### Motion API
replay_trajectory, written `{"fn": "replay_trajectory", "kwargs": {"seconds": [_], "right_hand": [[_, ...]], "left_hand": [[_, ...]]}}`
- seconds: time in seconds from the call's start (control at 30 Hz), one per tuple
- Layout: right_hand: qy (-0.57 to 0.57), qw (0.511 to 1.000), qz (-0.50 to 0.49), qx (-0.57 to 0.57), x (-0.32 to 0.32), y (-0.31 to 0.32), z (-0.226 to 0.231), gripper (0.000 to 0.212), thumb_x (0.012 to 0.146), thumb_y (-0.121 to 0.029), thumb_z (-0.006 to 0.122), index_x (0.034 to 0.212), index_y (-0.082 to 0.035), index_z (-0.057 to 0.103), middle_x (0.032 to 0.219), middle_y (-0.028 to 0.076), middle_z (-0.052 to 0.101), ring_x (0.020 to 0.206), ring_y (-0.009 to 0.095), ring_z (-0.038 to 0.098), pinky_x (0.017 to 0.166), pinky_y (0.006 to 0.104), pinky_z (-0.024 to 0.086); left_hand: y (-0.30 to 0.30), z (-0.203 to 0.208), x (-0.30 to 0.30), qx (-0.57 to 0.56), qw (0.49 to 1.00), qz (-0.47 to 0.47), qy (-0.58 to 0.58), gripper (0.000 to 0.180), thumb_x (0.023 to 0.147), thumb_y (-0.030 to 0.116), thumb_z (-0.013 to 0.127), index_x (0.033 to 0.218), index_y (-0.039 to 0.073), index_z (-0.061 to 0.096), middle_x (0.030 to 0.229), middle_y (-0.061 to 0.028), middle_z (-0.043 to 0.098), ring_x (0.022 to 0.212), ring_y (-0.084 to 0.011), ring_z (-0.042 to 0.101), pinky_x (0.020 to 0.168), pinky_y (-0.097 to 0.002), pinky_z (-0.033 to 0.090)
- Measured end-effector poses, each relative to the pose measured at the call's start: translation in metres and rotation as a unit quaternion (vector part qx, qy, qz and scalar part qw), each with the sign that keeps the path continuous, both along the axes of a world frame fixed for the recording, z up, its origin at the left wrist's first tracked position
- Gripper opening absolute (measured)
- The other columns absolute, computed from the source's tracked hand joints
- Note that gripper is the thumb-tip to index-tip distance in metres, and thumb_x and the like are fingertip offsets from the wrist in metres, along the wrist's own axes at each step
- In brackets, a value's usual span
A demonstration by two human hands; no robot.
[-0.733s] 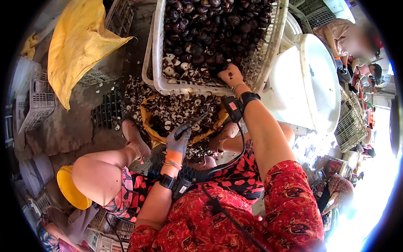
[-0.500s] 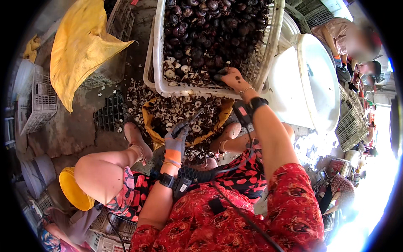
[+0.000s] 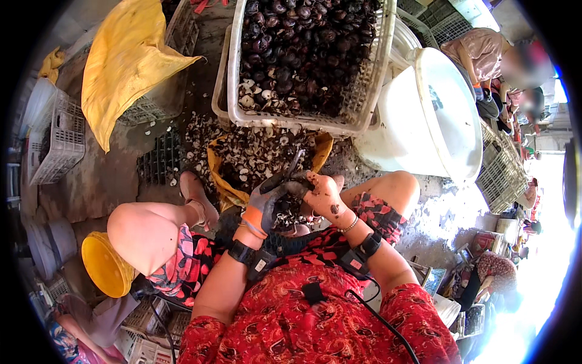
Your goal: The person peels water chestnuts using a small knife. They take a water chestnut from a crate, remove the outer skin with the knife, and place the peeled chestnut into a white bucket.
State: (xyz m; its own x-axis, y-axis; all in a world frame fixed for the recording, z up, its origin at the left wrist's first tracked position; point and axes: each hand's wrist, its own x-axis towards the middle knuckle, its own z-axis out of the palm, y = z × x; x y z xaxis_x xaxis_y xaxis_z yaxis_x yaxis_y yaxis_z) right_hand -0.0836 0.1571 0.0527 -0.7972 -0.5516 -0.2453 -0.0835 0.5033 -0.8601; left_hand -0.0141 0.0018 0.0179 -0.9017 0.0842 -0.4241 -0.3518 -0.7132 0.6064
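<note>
My left hand, in a grey and orange glove, is closed on a narrow metal blade that points up and away. My right hand, smudged dark and with black-covered fingertips, meets it with fingers curled in. Whatever lies between the right fingers is hidden. Both hands are above the near edge of an open yellow sack holding pale and dark scraps. Beyond stands a white plastic crate of dark round water chestnuts, with pale cut pieces at its near left corner.
A large white tub stands right of the crate. Yellow sheeting drapes over crates at the left. A yellow bucket is beside my left knee. Scraps litter the floor around the sack. Other people sit at the far right.
My right hand has left the crate's near edge and come back toward me to meet my left hand. The left hand has shifted slightly right, still with the blade.
</note>
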Motion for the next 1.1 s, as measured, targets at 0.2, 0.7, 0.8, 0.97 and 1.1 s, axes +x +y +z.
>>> {"fn": "replay_trajectory", "kwargs": {"seconds": [0.2,0.7,0.8,0.97,1.1], "right_hand": [[0.025,0.997,0.071,0.029,0.011,-0.001,0.030,0.041,0.068,-0.005,0.062,0.109,-0.003,0.060,0.077,0.015,0.062,0.069,0.029,0.061,0.066,0.0342,0.049],[-0.015,0.996,-0.026,-0.082,0.013,0.033,0.027,0.040,0.067,0.008,0.051,0.106,0.002,0.059,0.094,0.009,0.066,0.087,0.014,0.061,0.079,0.0271,0.048],[-0.132,0.980,-0.048,-0.141,0.016,0.028,0.041,0.035,0.069,0.008,0.059,0.104,0.004,0.058,0.101,0.007,0.064,0.093,0.011,0.058,0.085,0.0248,0.044],[0.020,0.992,0.028,-0.118,0.018,0.022,0.052,0.040,0.068,0.009,0.060,0.106,0.002,0.057,0.098,0.005,0.064,0.084,0.009,0.059,0.074,0.0226,0.046],[-0.106,0.989,-0.009,-0.106,0.021,0.023,0.049,0.043,0.067,0.010,0.056,0.109,0.001,0.056,0.090,0.003,0.064,0.072,0.007,0.057,0.058,0.0202,0.044]], "left_hand": [[0.002,-0.003,0.009,0.040,0.999,0.015,0.002,0.031,0.082,0.011,0.063,0.110,-0.002,0.058,0.099,-0.0072,0.064,0.083,-0.0145,0.062,0.073,-0.0257,0.052],[0.000,-0.017,0.009,-0.400,0.872,0.025,0.280,0.022,0.082,0.005,0.063,0.103,0.000,0.064,0.093,-0.0047,0.066,0.082,-0.0127,0.060,0.076,-0.0235,0.048],[-0.014,-0.023,0.008,-0.284,0.955,0.039,0.072,0.022,0.080,0.005,0.064,0.102,0.003,0.066,0.093,-0.0080,0.066,0.082,-0.0137,0.061,0.076,-0.0244,0.048],[-0.002,0.024,0.015,-0.541,0.763,0.050,0.351,0.027,0.074,0.000,0.062,0.099,0.006,0.066,0.095,-0.0098,0.063,0.088,-0.0240,0.060,0.083,-0.0330,0.046],[-0.019,-0.004,0.011,-0.396,0.906,0.065,0.131,0.025,0.070,0.000,0.064,0.094,0.006,0.065,0.095,-0.0105,0.060,0.091,-0.0270,0.056,0.078,-0.0347,0.046]]}}
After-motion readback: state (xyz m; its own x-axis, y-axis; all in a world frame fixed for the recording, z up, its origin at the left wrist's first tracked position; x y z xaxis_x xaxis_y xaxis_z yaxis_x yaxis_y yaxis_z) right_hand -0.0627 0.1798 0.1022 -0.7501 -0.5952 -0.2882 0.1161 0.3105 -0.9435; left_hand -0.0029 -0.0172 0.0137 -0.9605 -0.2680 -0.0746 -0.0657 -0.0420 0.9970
